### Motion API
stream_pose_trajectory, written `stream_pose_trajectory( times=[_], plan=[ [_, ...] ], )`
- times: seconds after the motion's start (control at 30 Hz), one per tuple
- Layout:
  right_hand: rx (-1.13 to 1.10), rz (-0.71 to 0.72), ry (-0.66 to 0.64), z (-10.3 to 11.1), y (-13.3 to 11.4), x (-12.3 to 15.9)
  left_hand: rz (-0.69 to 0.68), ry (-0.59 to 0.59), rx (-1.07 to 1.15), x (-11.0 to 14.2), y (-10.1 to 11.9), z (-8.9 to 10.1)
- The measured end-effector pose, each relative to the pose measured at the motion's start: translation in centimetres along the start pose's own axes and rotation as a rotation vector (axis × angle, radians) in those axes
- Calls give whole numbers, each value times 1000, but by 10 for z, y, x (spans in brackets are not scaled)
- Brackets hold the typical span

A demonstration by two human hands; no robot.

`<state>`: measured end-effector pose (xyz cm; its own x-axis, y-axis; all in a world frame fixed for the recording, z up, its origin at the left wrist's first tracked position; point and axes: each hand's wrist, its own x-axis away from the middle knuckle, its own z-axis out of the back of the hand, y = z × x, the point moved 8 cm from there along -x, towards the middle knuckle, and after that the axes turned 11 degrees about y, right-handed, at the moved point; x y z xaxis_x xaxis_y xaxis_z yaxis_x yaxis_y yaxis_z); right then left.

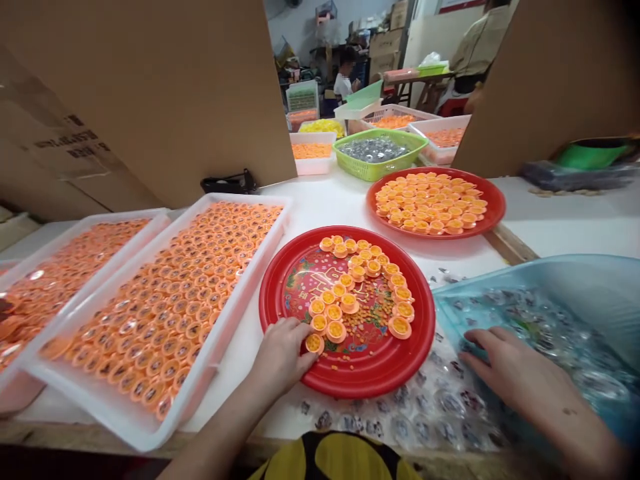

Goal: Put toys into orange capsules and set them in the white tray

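My left hand (284,348) is at the near left rim of a red round tray (421,343), thumb and fingers closed on a small orange cup-shaped piece (314,343) with yellow bits inside. More such orange pieces (400,327) stand on the tray in curved rows, with loose yellow bits (367,308) scattered between them. To the right, my right hand (515,370) hovers by the edge of a blue basin (530,267), thumb and forefinger apart and nothing visible in them. Below it, clear plastic caps (450,403) with dark printed marks lie on the table.
White trays (285,217) of finished-looking orange pieces with dark centres fill the left. Behind stands a second red tray (495,207) of orange pieces, then a green basket (370,172) of clear parts. Cardboard panels (200,100) flank the white table. Two people sit in the background.
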<state>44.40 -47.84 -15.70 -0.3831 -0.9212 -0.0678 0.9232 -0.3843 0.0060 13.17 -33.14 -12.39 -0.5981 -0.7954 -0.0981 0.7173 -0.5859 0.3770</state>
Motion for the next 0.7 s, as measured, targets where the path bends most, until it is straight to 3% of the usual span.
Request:
stream_pose_trajectory(
  times=[0.23, 0.37, 0.47, 0.7],
  plan=[
    [-113, -44, 31, 8, 1, -2, 0, 73, -55, 2, 1, 36],
    [-175, -90, 90, 13, 3, 0, -45, 36, -68, -2, -8, 40],
    [-233, -112, 147, 20, 4, 1, -54, 108, -25, -6, -19, 45],
    [-412, -219, 181, 32, 13, 5, 116, 154, 186, -14, -43, 52]
  ],
)
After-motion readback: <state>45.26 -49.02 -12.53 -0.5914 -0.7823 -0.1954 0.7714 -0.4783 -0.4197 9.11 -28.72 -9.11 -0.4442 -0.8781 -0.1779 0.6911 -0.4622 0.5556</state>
